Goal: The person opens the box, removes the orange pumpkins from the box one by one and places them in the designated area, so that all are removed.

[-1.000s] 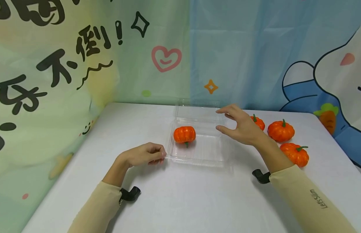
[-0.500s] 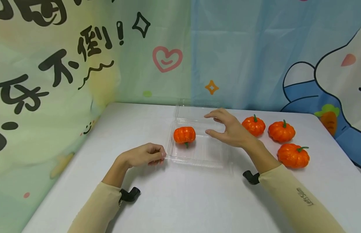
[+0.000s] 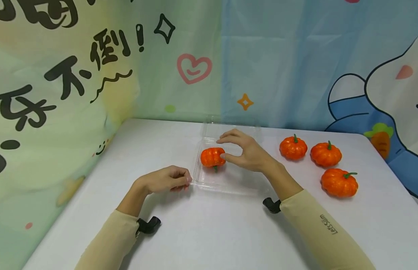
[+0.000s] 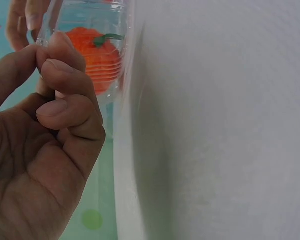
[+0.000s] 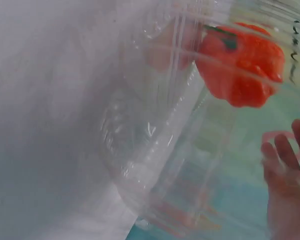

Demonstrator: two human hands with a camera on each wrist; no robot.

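Note:
A clear plastic clamshell box (image 3: 240,183) lies open on the white table, its lid tipped back toward the curtain. Inside, at the left, a small orange pumpkin (image 3: 210,157) rests tilted with its green stem toward me. My left hand (image 3: 165,179) pinches the box's front left corner between thumb and fingers; the left wrist view shows that hand (image 4: 50,105) close up. Over the box, my right hand (image 3: 247,152) has thumb and fingers spread, the thumb overlapping the pumpkin's right side. In the right wrist view the right hand (image 5: 290,185) appears apart from the pumpkin (image 5: 242,67).
To the right of the box stand three more orange pumpkins: one at the back (image 3: 293,147), another beside it (image 3: 325,153) and a nearer one (image 3: 339,182). A printed curtain (image 3: 279,56) hangs behind the white table (image 3: 209,228).
My right hand has moved left over the box to the pumpkin inside, uncovering the pumpkins at the right. My left hand has stayed at the box's corner.

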